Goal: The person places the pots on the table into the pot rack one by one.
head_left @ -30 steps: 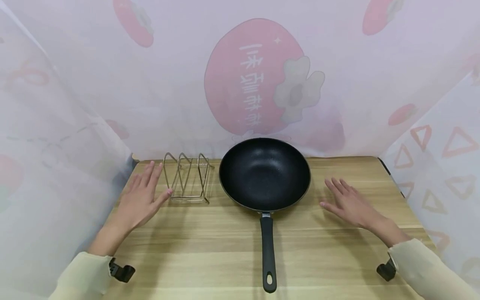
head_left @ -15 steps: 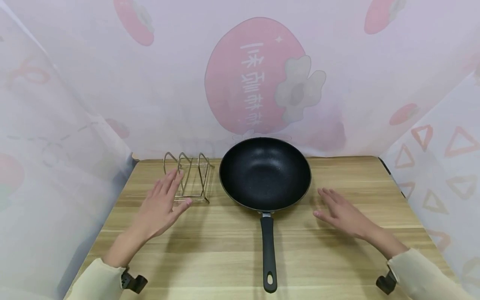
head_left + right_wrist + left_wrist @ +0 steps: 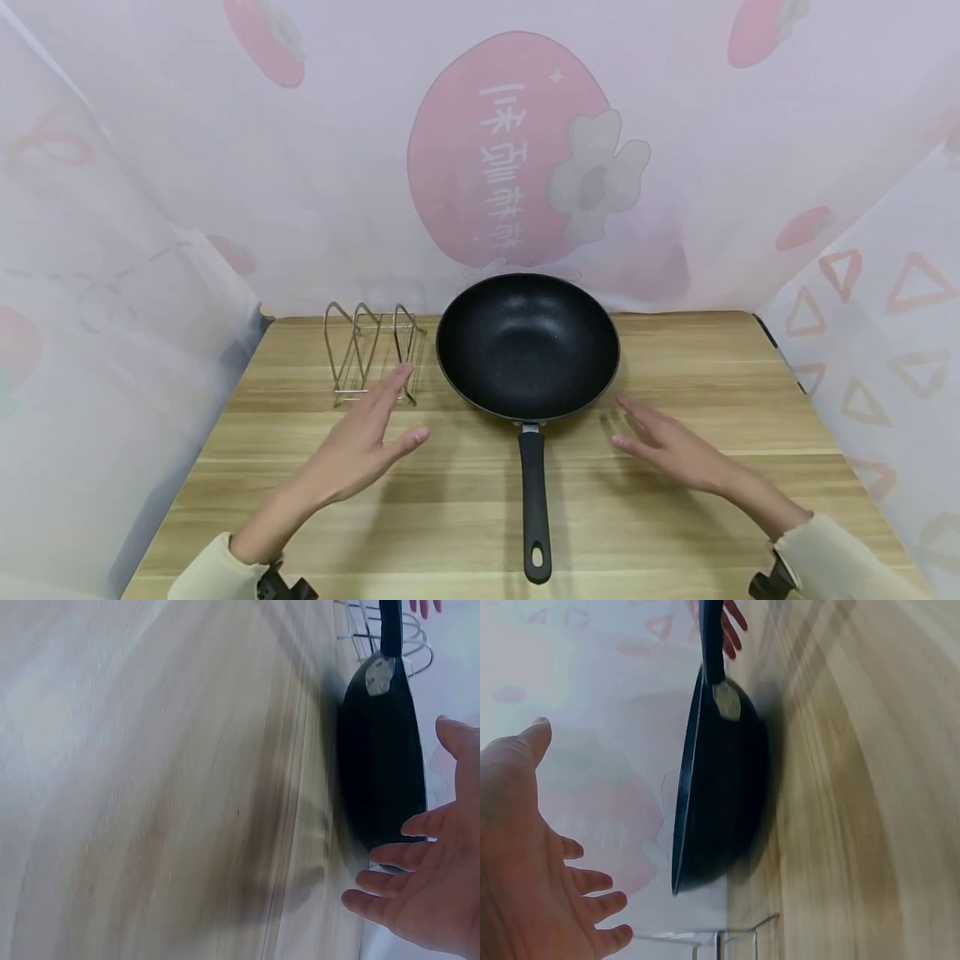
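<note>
Pan point(image 3: 528, 350) between outstretched fingers point(image 3: 393, 386)

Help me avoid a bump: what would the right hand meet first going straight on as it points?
Probably the pan, on its near right side, though depth is unclear: the right hand might pass over it.

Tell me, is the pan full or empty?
Empty. The head view looks right into the pan, and only bare black shows inside.
</note>
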Demonstrator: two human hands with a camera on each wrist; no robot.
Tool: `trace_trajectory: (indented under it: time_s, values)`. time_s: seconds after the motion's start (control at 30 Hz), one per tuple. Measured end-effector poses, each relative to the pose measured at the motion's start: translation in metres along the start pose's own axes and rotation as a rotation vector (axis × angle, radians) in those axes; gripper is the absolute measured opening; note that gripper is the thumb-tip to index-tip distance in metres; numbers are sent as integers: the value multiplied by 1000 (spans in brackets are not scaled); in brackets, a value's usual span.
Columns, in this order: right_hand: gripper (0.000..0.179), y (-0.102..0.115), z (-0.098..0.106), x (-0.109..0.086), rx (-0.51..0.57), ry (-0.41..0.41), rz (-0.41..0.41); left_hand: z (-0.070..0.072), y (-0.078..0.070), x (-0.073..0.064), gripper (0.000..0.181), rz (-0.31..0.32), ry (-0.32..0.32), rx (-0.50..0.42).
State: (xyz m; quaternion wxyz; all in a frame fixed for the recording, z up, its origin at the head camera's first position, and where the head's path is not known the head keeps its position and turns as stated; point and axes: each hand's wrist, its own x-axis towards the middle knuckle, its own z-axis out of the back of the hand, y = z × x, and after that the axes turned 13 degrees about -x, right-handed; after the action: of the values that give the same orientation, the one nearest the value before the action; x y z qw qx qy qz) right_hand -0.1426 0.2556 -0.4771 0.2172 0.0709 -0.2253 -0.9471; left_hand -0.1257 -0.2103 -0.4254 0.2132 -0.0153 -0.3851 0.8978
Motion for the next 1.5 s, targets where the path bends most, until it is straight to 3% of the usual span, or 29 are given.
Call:
trace_trajectory:
  time_s: [0.27, 0.4, 0.63, 0.73, 1.1, 1.27, 1.5]
  values:
    - [70, 15, -3, -2, 158, 99, 20, -17, -12, -1, 93, 148, 109, -269]
    - [69, 22, -6, 2, 269, 153, 12, -22, -19, 1, 93, 187, 167, -397]
    - [67, 31, -19, 8, 456, 211, -6, -34, -27, 9, 86, 307, 284, -779]
    - [67, 34, -23, 10, 534, 231, -18, -38, -30, 11, 83, 334, 322, -894]
    - [68, 44, -37, 20, 881, 334, -41, -60, -40, 15, 80, 419, 420, -1207]
    - [66, 47, -45, 25, 1019, 355, -75, -71, -41, 14, 89, 474, 449, -1286]
    - [60, 56, -56, 36, 1138, 328, -83, -88, -43, 14, 89, 522, 525, -1358]
